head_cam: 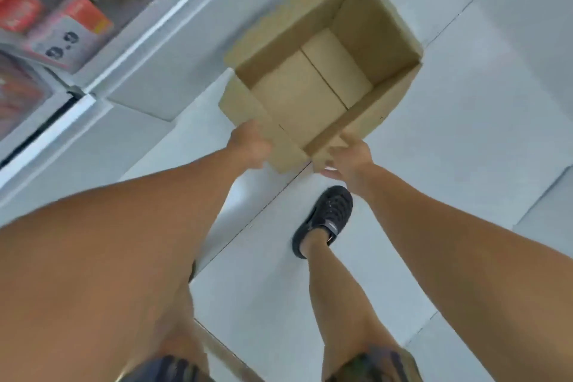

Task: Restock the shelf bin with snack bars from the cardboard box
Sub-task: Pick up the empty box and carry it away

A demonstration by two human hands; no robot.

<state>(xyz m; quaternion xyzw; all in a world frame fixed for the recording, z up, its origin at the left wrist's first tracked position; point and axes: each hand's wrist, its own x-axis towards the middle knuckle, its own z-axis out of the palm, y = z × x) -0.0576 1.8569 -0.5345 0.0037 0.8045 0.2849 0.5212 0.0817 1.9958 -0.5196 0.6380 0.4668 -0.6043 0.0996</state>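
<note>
An open cardboard box (313, 93) is held above the white floor, its inside bare with no snack bars showing. My left hand (249, 146) grips the near-left flap of the box. My right hand (350, 160) grips the box's near right corner, fingers curled under the edge. At the upper left, a shelf (148, 31) holds red and grey snack packs (77, 25), blurred by motion. No separate bin can be made out.
White tiled floor (465, 149) spreads under and right of the box. The white shelf base runs diagonally along the left. My right foot in a black shoe (325, 220) stands just below the box. Both my legs fill the lower frame.
</note>
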